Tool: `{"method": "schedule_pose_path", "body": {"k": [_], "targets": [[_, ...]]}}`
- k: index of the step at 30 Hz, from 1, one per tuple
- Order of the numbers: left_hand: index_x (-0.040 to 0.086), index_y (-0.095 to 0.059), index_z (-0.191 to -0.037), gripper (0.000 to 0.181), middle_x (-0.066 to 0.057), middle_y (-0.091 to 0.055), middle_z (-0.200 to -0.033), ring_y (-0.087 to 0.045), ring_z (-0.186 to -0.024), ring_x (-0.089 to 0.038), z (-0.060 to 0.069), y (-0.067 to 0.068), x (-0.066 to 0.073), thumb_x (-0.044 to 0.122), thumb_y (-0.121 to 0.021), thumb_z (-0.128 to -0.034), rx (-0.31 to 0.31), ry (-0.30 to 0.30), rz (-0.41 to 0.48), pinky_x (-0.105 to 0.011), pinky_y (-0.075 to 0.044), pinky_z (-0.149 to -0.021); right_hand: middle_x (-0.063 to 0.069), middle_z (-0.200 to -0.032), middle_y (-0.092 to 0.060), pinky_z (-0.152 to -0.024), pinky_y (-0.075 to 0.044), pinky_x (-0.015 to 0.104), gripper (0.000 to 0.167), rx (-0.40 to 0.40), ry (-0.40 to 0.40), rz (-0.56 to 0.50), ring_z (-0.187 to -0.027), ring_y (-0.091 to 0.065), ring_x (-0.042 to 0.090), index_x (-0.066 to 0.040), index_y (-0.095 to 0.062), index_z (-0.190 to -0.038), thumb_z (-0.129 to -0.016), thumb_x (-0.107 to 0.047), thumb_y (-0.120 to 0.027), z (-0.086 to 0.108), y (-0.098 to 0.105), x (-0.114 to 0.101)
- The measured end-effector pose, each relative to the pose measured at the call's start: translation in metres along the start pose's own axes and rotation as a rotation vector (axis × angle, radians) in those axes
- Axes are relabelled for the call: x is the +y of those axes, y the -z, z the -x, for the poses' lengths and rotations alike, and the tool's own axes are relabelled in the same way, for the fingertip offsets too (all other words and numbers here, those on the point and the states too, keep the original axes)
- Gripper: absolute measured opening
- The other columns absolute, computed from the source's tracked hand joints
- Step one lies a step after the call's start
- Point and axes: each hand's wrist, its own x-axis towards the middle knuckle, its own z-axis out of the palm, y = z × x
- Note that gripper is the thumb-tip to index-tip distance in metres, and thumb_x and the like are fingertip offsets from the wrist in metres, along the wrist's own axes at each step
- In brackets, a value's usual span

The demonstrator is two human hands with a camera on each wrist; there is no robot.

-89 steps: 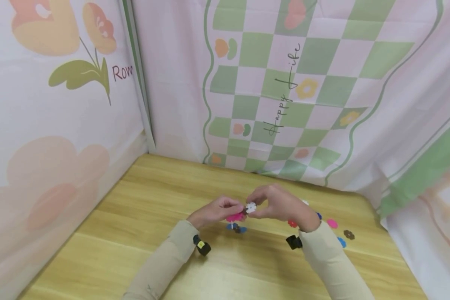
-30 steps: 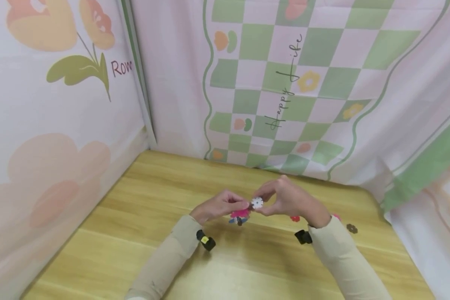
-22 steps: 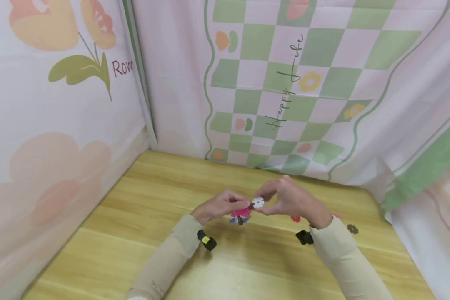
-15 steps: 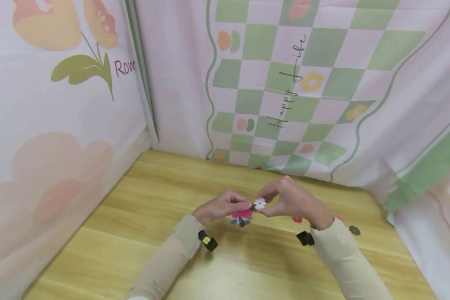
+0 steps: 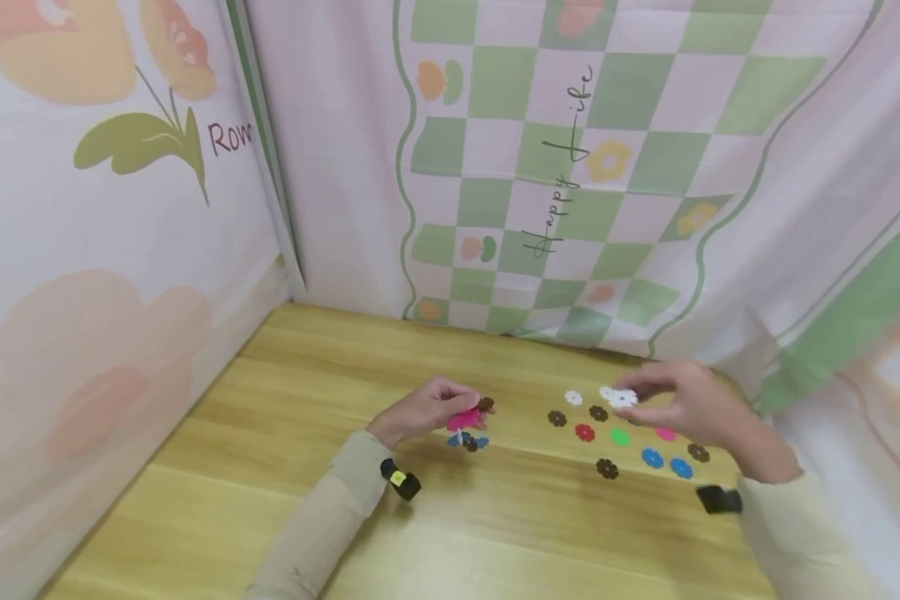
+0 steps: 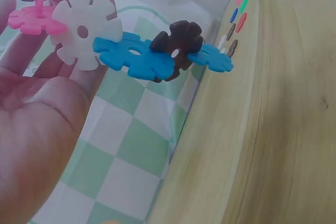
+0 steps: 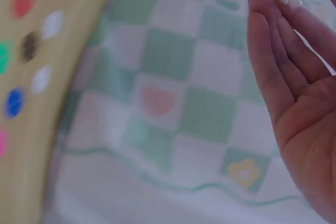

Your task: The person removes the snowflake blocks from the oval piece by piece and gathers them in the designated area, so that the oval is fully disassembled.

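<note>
The left hand [image 5: 423, 411] grips a small chain of flower-shaped pieces, thumb pressed on a pink piece [image 5: 462, 418], with a brown piece [image 5: 487, 404] standing out at the fingertips. From the left wrist, the chain runs on past the fingers: one pink disc upright in another, then a white disc [image 6: 83, 31], a blue disc [image 6: 134, 56], a dark brown disc [image 6: 177, 51] and a last blue disc [image 6: 211, 59], each joined edge to edge and set at differing angles.

The right hand [image 5: 693, 408], well apart to the right, pinches a single white flower piece [image 5: 622, 398] between thumb and fingers. It is off the table — how high is hard to judge, and the right wrist view is blurred.

Loose pieces lie flat on the wooden table [image 5: 420, 533], below and around the right hand: a red piece [image 5: 585, 432], a green piece [image 5: 619, 437], a pair of blue ones, several brown ones, a pink one partly under the hand, and two white ones toward the back. A black strap [image 5: 401, 481] with a yellow mark circles the left wrist. Behind the table hangs a green-and-white checked curtain [image 5: 498, 83] lettered "Happy Life".
</note>
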Motion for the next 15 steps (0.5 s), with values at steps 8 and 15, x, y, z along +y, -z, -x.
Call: {"method": "schedule_pose_path", "body": {"k": [8, 15], "targets": [[-0.014, -0.062, -0.134, 0.050, -0.043, -0.057, -0.139, -0.078, -0.102, -0.010, 0.001, -0.001, -0.001, 0.030, -0.058, -0.1106, 0.020, 0.000, 0.043, -0.033, -0.063, -0.096, 0.001, -0.093, -0.081, -0.068, -0.062, 0.022, 0.034, -0.013, -0.035, -0.085, -0.081, -0.068, -0.007, -0.008, -0.079, -0.107, -0.077, -0.012, -0.093, 0.080, -0.038, 0.064], [-0.011, -0.064, -0.135, 0.049, -0.030, -0.068, -0.136, -0.077, -0.103, -0.010, -0.002, -0.002, -0.002, 0.031, -0.060, -0.1095, 0.021, 0.001, 0.036, -0.028, -0.061, -0.097, 0.006, -0.094, -0.078, -0.068, -0.063, 0.023, 0.031, -0.181, -0.066, -0.196, -0.083, -0.066, -0.006, -0.002, -0.077, -0.106, -0.080, -0.013, -0.091, 0.113, -0.072, 0.090]]}}
